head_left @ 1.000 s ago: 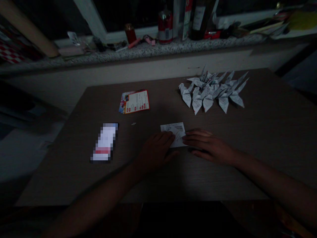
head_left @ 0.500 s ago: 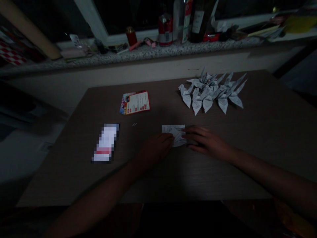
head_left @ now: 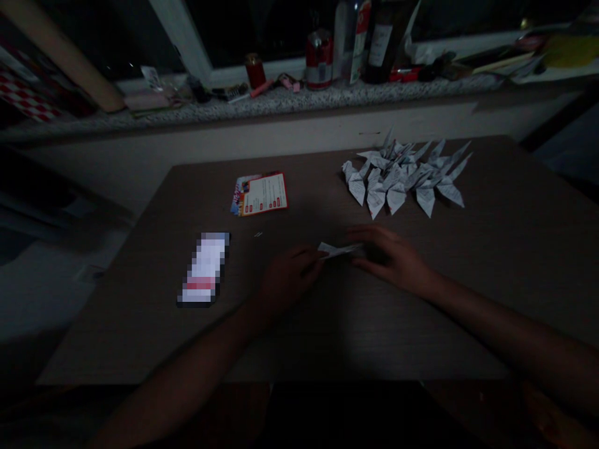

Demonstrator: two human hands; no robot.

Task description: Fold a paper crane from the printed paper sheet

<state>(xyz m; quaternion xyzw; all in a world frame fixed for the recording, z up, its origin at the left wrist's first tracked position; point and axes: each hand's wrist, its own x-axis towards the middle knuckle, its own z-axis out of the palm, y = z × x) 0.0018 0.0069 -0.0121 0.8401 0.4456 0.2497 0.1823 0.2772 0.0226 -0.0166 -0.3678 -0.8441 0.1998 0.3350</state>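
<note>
A small folded sheet of printed paper (head_left: 337, 251) is raised nearly edge-on between my two hands. My left hand (head_left: 296, 269) pinches its left end between thumb and fingers. At the right end, my right hand (head_left: 388, 255) curves around the paper, with the thumb below and fingers above. Parts of the paper are covered by my fingertips. Behind my right hand stand several folded paper cranes (head_left: 397, 181), made of similar printed paper and grouped closely together.
A phone (head_left: 206, 268) with a lit, blurred screen lies on the wooden table (head_left: 299, 343) at left. Printed cards (head_left: 264, 194) lie behind it, and tiny pale scraps (head_left: 258, 235) nearby. The granite sill (head_left: 281, 103) holds bottles, a red can (head_left: 319, 59) and small items.
The paper lay flat on the table under my fingers; now it is lifted and turned nearly edge-on. My right hand has closed in around its right end. The view has shifted slightly.
</note>
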